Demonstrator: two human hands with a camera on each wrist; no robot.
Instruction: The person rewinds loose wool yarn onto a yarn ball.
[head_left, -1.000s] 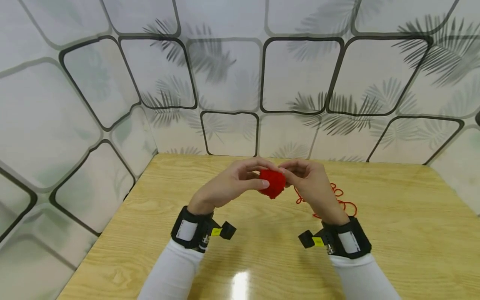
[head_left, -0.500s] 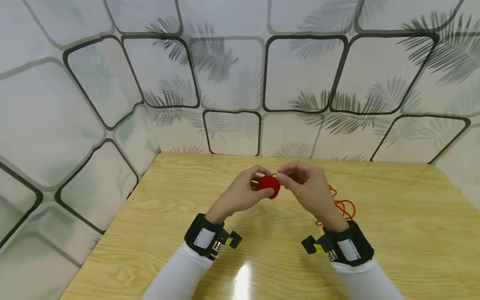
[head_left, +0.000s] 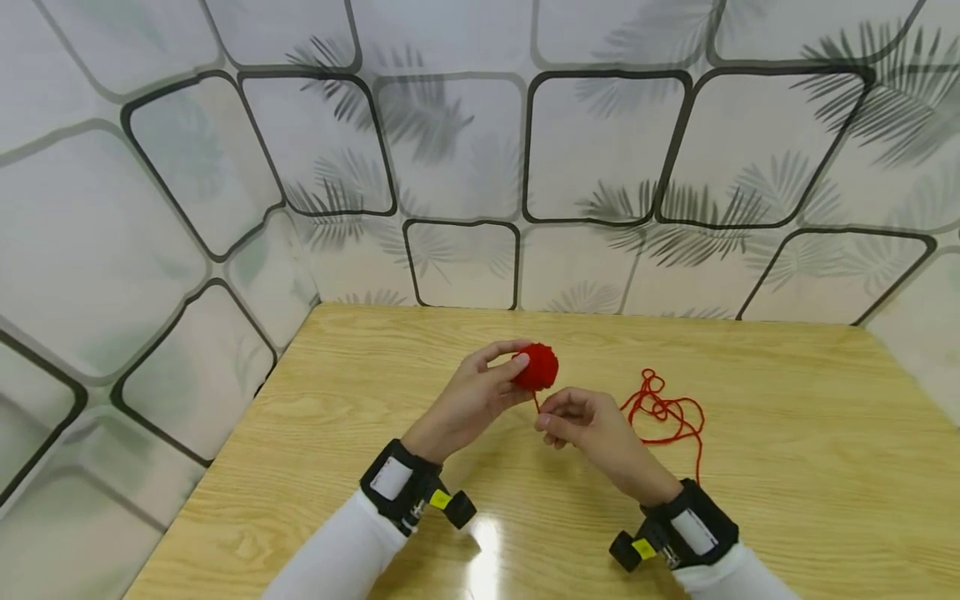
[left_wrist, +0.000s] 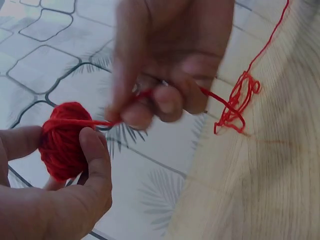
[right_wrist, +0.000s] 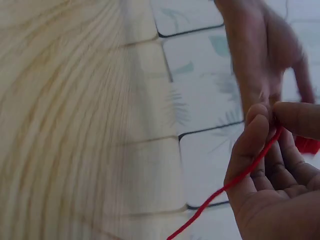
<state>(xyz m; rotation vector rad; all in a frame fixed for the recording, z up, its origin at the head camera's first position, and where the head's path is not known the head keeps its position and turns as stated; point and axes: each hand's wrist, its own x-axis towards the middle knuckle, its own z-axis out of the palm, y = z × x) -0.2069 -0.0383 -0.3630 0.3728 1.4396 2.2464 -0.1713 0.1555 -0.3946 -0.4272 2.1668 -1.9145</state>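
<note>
A small red ball of yarn (head_left: 542, 367) is held above the table between the thumb and fingers of my left hand (head_left: 472, 400). From the ball a short taut strand runs down to my right hand (head_left: 600, 433), which pinches it between thumb and fingertips. In the left wrist view the yarn ball (left_wrist: 65, 145) shows its wound strands, and the strand crosses the right hand's curled fingers. The right wrist view shows the strand (right_wrist: 240, 175) trailing out across the right palm, while the ball is mostly hidden there.
On the wooden table (head_left: 810, 433), loose red yarn (head_left: 663, 408) lies in tangled loops right of my right hand, one end passing by the right wrist. A patterned wall covering (head_left: 585, 150) rises behind the table and on the left.
My right hand has moved from beside the ball's top right to below it, drawing the strand downward. The left hand has turned the ball slightly. More of the loose yarn shows.
</note>
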